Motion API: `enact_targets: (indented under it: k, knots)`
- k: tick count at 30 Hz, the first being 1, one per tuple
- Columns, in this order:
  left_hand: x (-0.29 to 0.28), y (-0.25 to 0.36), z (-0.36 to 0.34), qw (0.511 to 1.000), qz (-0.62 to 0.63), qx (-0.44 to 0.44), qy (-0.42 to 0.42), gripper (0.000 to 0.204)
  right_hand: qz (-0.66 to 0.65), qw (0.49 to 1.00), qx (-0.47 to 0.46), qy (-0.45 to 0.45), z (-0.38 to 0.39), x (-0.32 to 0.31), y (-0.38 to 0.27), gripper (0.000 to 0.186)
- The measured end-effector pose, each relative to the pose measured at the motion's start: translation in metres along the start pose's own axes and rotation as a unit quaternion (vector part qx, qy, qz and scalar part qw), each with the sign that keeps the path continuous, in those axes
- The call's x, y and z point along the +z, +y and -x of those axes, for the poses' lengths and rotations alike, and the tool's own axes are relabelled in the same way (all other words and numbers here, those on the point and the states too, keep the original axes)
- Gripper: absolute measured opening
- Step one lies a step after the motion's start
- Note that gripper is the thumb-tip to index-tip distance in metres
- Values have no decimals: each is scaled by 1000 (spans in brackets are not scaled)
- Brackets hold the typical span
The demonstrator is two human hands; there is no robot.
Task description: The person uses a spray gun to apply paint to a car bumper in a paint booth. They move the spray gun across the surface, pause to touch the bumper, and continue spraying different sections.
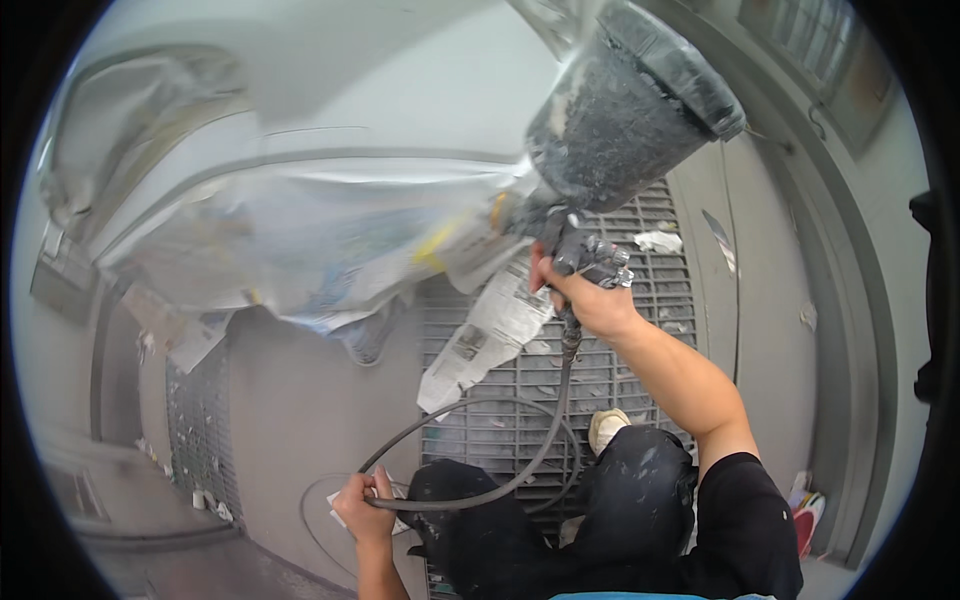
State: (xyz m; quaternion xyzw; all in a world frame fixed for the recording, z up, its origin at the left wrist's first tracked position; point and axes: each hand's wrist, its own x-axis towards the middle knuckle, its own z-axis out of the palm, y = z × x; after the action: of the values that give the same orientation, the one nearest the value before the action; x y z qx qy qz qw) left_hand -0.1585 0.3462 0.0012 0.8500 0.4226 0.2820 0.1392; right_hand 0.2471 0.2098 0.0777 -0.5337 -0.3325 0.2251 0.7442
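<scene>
1. Spray gun (575, 250) is up over the far part of the floor grate (672, 292), dark cup (625, 115) on top, tilted toward the grate's right side. Feed looks to be by gravity, so cup rides above the body.
2. Right hand (598, 303): closed round the gun's grip, carrying its weight. Trigger hidden; can't tell if squeezed.
3. Hose (500, 495) drops from the grip, loops over the near part of the grate.
4. Left hand (365, 508): off the grate's left edge, fingers curled round the hose, nearly closed. Likely managing slack, keeping it off the work.
5. White panel (370, 105): beyond the grate, to its left. Plastic film (270, 240) covers its lower part, yellow tape (432, 248) on it; reads as overspray masking.
6. Newspaper sheet (485, 335) overlaps grate's left edge; can't tell if hanging or lying.
7. Pale shoe (607, 428) on the grate, under the person's knees.
</scene>
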Motion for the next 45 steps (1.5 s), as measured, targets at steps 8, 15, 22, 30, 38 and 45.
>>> enact_targets:
  k: [8, 15, 22, 30, 38, 45]
  knots:
    - [-79, 37, -100, 993, 13, 117, -29, 33, 152, 977, 89, 119, -38, 17, -72, 19]
    - [-176, 27, -133, 985, -11, 42, -169, 29, 220, 937, -21, 270, -24, 111, -85, 4]
    - [-307, -180, -176, 973, -19, -7, -228, 30, 498, 844, -113, 163, 0, 351, -73, 11]
    - [-443, -411, -234, 976, 8, -88, -198, 32, 563, 801, -103, 176, -53, 636, -7, 12]
    - [-544, -537, -241, 945, -7, -299, -130, 38, 277, 953, -57, 106, -181, 918, 34, 32]
    - [-575, -570, -255, 915, 37, -400, -45, 41, 187, 980, -65, 23, -295, 1103, 70, 44]
